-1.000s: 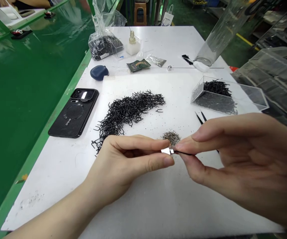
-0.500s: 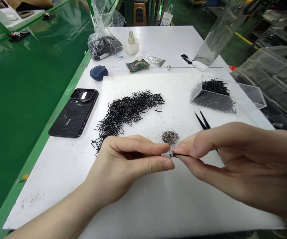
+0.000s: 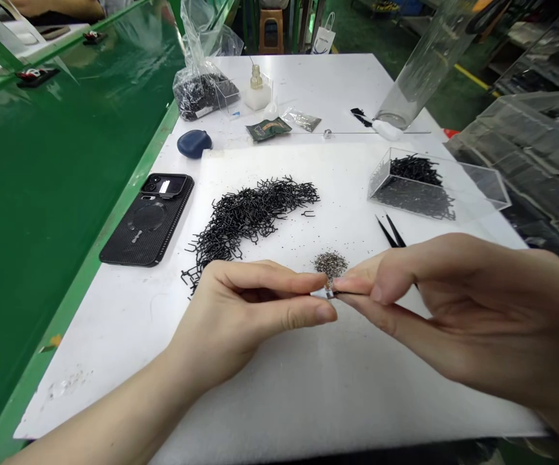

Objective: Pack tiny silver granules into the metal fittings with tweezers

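Note:
My left hand (image 3: 260, 303) pinches a small whitish-grey piece (image 3: 322, 293) between thumb and forefinger. Meeting it from the right, my right hand (image 3: 434, 303) is closed on a thin black piece (image 3: 349, 293), seemingly one of the forked black pieces, its end at the grey piece. Fingers hide most of both parts. Just beyond the fingertips lies a little heap of tiny metallic bits (image 3: 330, 262). A curved pile of forked black pieces (image 3: 250, 216) spreads behind my left hand. Black tweezers (image 3: 391, 232) lie partly under my right hand.
A clear tray of black pieces (image 3: 415, 184) stands at right. At left lie a black phone (image 3: 146, 219) and a dark blue case (image 3: 194, 143). Toward the back are a bagged black lot (image 3: 201, 93), a small bottle (image 3: 256, 87), a green packet (image 3: 268, 129) and a clear cylinder (image 3: 419, 71).
Both hands stay joined at the small piece and sit slightly higher and further left in view. The surroundings have shifted a little with the camera.

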Available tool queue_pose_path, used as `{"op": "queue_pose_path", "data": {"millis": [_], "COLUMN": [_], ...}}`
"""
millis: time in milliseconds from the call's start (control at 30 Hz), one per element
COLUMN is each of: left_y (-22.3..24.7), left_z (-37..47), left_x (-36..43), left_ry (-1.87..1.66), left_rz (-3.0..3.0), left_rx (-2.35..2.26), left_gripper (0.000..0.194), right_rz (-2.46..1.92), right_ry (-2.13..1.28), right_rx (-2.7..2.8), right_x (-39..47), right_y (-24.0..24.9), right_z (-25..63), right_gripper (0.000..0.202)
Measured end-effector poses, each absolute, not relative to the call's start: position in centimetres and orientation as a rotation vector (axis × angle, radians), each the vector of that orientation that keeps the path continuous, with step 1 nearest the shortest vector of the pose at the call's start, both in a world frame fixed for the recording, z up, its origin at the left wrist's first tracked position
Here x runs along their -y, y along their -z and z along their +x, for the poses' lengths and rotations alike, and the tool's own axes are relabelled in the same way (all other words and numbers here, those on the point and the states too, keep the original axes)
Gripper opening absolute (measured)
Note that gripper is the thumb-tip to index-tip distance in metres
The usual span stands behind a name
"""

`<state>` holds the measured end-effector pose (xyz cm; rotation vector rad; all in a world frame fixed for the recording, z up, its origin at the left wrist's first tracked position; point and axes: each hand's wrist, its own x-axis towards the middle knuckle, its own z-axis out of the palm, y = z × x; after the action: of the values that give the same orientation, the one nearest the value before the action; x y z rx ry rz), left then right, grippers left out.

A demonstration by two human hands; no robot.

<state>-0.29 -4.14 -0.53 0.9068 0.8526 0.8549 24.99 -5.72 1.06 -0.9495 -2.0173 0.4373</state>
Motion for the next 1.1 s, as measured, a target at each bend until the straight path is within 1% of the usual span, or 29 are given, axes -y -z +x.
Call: {"op": "queue_pose_path", "data": {"millis": [367, 533, 733, 900, 1033, 1100], "left_y": [0.5, 0.4, 0.5, 0.4, 0.2, 0.3], "left_z": [-0.4, -0.1, -0.1, 0.0, 0.1, 0.1], "left_x": [4.1, 4.0, 4.0, 4.0, 4.5, 4.8], "left_ry": [-0.860, -0.866, -0.848, -0.921, -0.963, -0.954], "left_rz": [0.892, 0.870, 0.852, 0.894, 1.030, 1.186], "left_rx": [-0.863, -0.854, -0.838, -0.857, -0.899, -0.892], "left_gripper": [0.034, 0.036, 0.038, 0.046, 0.040, 0.033], "right_rz": [-0.886, -0.844, -0.888, -0.908, -0.902, -0.927], "right_ry": [-0.475, -0.429, -0.489, -0.444, -0.457, -0.503], "right_rx": [1.948, 1.977, 1.932, 1.822, 1.656, 1.623], "right_x": [5.3, 5.1, 5.3, 5.1, 4.4, 4.0], "right_y": [-0.8, -0.4, -0.1, 0.1, 0.1, 0.1], "right_z": [24.3, 24.3, 24.4, 24.4, 24.4, 24.5], "right_gripper": [0.030, 0.031, 0.034, 0.034, 0.036, 0.034]}}
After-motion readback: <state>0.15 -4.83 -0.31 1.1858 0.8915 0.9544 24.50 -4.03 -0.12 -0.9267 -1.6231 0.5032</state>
